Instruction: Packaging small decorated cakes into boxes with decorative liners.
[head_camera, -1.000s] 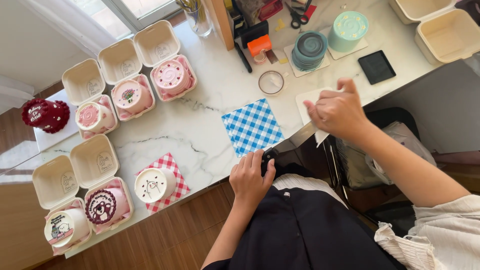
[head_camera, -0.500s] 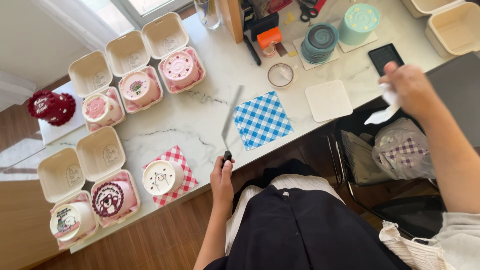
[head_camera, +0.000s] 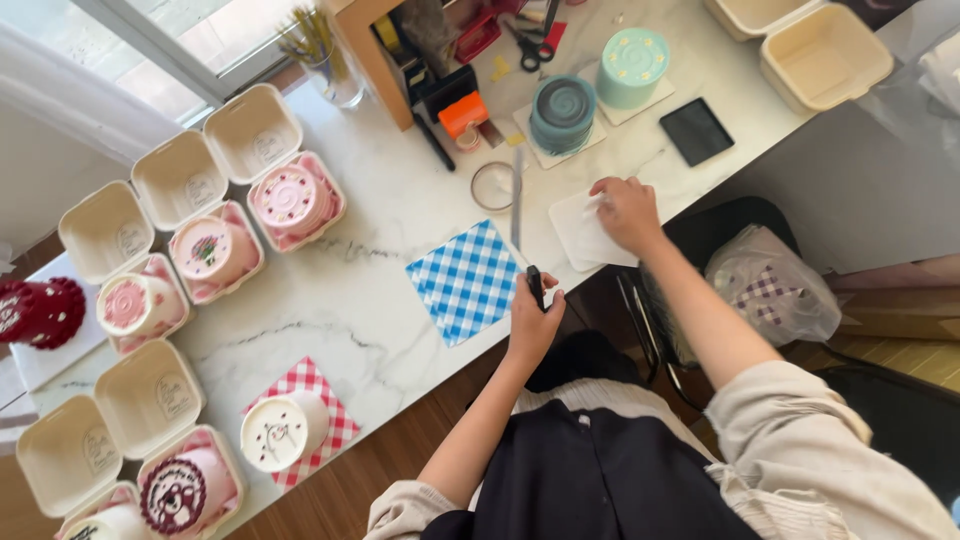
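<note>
My left hand (head_camera: 533, 318) grips the black handle of a long flat metal spatula (head_camera: 518, 205), whose blade points away over the marble table's (head_camera: 390, 290) front edge. Just left of it lies a blue checked paper square (head_camera: 466, 280). My right hand (head_camera: 628, 212) rests on a white square board (head_camera: 583, 232), fingers curled over a bit of white paper or cloth. Beyond the board stand a dark blue round cake (head_camera: 562, 112) and a light teal round cake (head_camera: 633, 66), each on a white board.
Open cream boxes hold small decorated cakes at the left (head_camera: 292, 198) (head_camera: 212, 250). A white cake sits on red checked paper (head_camera: 284, 430). A clear round lid (head_camera: 493, 185), black phone (head_camera: 697, 131), scissors (head_camera: 530, 35), wooden organiser (head_camera: 385, 60) and empty boxes (head_camera: 825, 60) lie farther back.
My right hand came back from the right with the white wipe and settled on the white board. My left hand moved the spatula to the right of the blue checked paper.
</note>
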